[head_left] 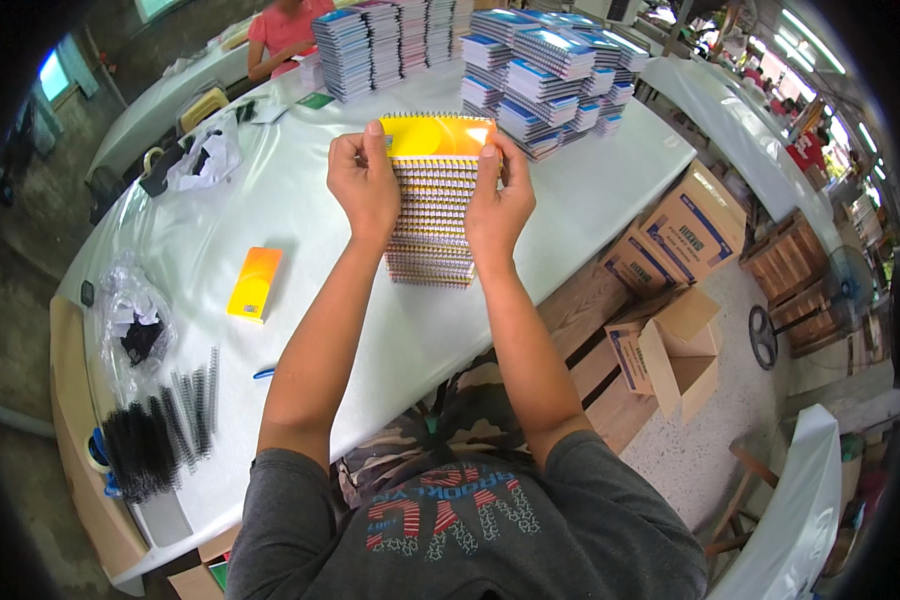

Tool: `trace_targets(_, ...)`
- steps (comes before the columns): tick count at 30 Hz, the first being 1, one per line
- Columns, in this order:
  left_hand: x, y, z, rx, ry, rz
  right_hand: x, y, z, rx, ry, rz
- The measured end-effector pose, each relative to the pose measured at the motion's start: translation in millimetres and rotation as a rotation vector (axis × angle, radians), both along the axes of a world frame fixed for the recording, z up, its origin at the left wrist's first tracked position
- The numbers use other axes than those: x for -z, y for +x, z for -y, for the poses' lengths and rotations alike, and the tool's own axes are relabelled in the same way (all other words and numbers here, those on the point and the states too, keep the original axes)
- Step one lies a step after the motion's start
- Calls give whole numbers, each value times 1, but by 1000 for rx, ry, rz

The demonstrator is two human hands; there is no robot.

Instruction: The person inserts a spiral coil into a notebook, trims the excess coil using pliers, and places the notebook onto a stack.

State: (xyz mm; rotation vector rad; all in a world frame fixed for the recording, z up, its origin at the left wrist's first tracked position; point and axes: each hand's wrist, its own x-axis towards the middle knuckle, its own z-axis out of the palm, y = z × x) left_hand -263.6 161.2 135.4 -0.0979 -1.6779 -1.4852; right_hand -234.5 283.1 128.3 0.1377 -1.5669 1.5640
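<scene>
Left grip [366,188], right grip [500,192], yellow-covered spiral notebook stack [432,200] between.

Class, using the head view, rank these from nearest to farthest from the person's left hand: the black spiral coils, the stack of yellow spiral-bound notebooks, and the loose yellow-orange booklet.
1. Stack of notebooks: touching the left hand, on its right.
2. Loose booklet: lower left of that hand, flat on the table.
3. Black coils: far lower left, near the table's edge.
</scene>
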Motion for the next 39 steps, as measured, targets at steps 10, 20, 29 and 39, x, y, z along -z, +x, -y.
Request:
trace_targets(10,37,35,117,-302,-661,184,17,34,-30,137,123,-47)
trace_targets(20,119,146,180,-443,-1099,796,110,101,27,-701,-98,389)
trace_targets(29,96,222,108,108,-1089,392,121,80,28,-1455,-522,927)
trace_targets(39,126,194,155,356,-197,656,129,88,48,-1434,-24,568)
